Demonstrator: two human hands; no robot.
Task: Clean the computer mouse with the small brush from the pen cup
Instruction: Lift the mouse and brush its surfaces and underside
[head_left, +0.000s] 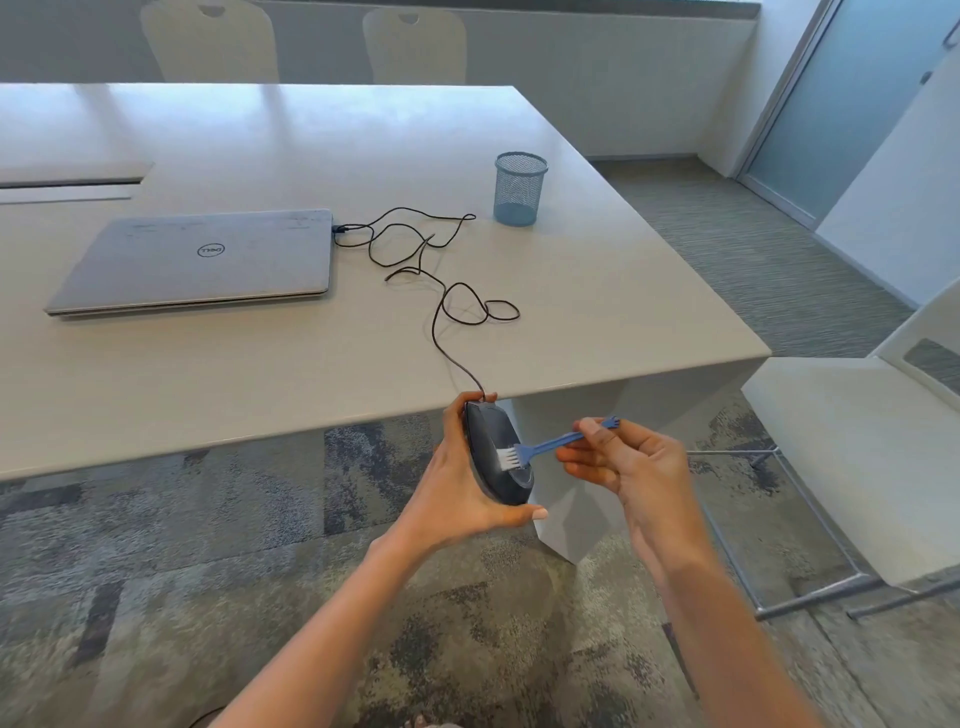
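Observation:
A dark grey wired computer mouse (493, 441) is held off the table's near edge, tilted on its side, in my left hand (457, 478). My right hand (628, 462) pinches the handle of a small blue brush (558, 441). Its white bristles touch the mouse's top surface. The mouse's black cable (441, 291) runs in loose loops across the table to a closed silver laptop (197, 260). A blue mesh pen cup (519, 189) stands upright near the table's right edge and looks empty.
The white table (311, 364) ends just behind my hands. A white chair (852, 457) stands to the right, two more chairs sit at the far side. Patterned carpet lies below.

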